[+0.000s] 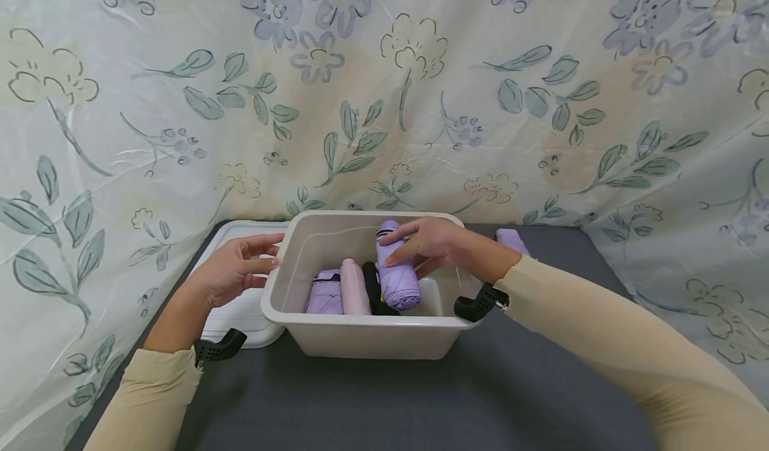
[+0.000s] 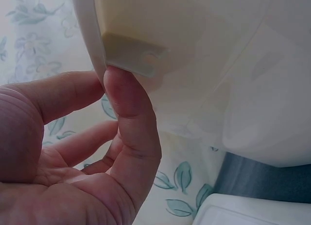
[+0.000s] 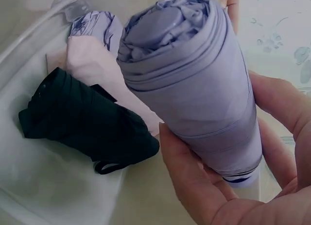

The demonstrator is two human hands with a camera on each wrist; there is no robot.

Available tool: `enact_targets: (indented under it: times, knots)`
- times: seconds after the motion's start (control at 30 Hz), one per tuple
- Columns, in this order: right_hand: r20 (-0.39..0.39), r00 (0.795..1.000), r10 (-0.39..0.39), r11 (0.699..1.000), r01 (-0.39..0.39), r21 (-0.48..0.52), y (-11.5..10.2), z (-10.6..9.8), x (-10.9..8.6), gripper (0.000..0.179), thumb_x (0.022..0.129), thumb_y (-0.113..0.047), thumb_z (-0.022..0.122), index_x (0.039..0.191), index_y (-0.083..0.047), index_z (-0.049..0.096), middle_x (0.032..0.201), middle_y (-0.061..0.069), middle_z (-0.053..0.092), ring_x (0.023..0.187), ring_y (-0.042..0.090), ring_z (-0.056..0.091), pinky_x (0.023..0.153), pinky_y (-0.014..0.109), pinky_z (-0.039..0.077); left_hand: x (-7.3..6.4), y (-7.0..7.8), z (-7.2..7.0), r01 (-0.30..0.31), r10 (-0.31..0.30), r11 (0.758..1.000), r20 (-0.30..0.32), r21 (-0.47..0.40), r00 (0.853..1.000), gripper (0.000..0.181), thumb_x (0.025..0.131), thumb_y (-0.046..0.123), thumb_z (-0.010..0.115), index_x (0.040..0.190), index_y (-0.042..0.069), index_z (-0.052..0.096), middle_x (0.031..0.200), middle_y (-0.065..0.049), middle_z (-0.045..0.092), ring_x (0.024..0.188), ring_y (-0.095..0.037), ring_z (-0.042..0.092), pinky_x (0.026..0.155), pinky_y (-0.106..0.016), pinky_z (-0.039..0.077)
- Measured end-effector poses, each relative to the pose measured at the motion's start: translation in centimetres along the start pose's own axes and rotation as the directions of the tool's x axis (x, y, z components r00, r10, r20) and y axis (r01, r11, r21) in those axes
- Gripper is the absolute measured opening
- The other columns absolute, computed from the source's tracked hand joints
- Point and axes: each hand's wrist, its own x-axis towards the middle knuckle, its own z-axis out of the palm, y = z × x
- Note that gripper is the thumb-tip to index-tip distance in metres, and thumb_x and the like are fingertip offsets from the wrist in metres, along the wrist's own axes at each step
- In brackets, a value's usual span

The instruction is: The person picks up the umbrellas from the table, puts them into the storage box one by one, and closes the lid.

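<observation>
Inside the cream plastic bin, my right hand grips a lavender folding umbrella, tilted and raised above the floor. The right wrist view shows the umbrella's rolled fabric between thumb and fingers. My left hand pinches the bin's left rim; the left wrist view has the thumb and fingertips of that hand at the edge. Left of the held umbrella lie a black folding umbrella, a pink one and another lavender one.
A white lid lies on the dark grey table, left of the bin and partly behind my left hand. Another lavender item rests beyond my right forearm, partly hidden. A floral curtain hangs behind the table.
</observation>
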Motion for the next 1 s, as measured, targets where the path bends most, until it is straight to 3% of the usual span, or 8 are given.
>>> enact_targets:
  times: [0.4,0.77,1.0]
  knots:
    - [0.009,0.996,0.086,0.994,-0.085,-0.063,-0.4,0.9,1.5,0.049,0.082,-0.005,0.085,0.128,-0.016,0.073,0.132,0.02,0.062,0.105,0.036,0.07,0.085,0.047,0.062,0.1,0.1,-0.1,-0.001,0.001,1.0,0.004,-0.001,1.0,0.069,0.098,0.008,0.066,0.158,-0.001,0.033,0.113,0.0,0.06,0.092,-0.011,0.07,0.08,-0.031,0.062]
    - [0.057,0.989,0.133,0.988,-0.128,-0.091,-0.5,1.4,2.7,0.05,0.082,0.001,0.083,0.129,-0.013,0.072,0.138,0.021,0.058,0.109,0.039,0.066,0.09,0.053,0.06,0.3,0.2,-0.3,-0.005,0.005,1.0,0.005,0.012,1.0,0.069,0.099,0.008,0.066,0.158,0.0,0.032,0.114,0.001,0.06,0.093,-0.011,0.071,0.081,-0.031,0.062]
    - [0.045,0.989,0.143,0.981,-0.136,-0.135,0.0,1.8,3.4,0.046,0.079,0.0,0.085,0.123,-0.012,0.075,0.128,0.02,0.065,0.106,0.039,0.068,0.085,0.051,0.062,0.2,0.3,-0.2,-0.004,0.004,1.0,0.008,0.007,1.0,0.068,0.098,0.008,0.067,0.158,-0.001,0.034,0.114,0.0,0.06,0.093,-0.012,0.07,0.082,-0.032,0.062]
